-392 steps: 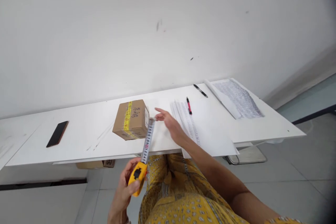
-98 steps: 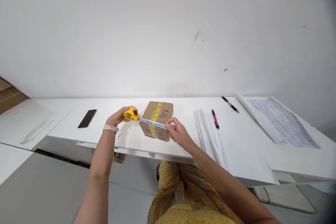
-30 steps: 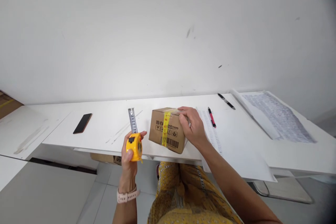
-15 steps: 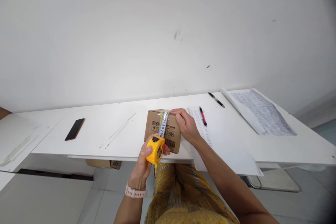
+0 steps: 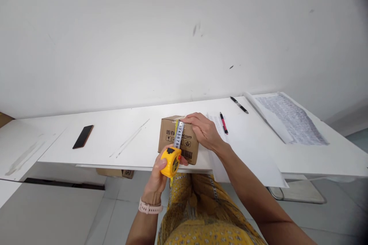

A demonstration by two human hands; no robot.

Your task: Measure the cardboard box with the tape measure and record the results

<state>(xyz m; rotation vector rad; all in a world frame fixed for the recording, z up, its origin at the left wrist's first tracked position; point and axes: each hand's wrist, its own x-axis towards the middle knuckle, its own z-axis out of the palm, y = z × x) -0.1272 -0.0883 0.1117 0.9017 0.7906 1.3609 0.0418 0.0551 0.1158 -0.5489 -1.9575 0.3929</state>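
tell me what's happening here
A person holds a yellow tape measure in the left grip, its blade out over the near face of a cardboard box. The right grip is at the blade's end, by the box's upper edge. The box sits on a table, with a phone to its left and papers to its right.

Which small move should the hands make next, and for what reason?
Perhaps the left hand should draw the tape measure slightly lower, because its yellow case hides part of the bottom edge of the box. The right hand is at the upper end of the blade, seemingly holding it there.
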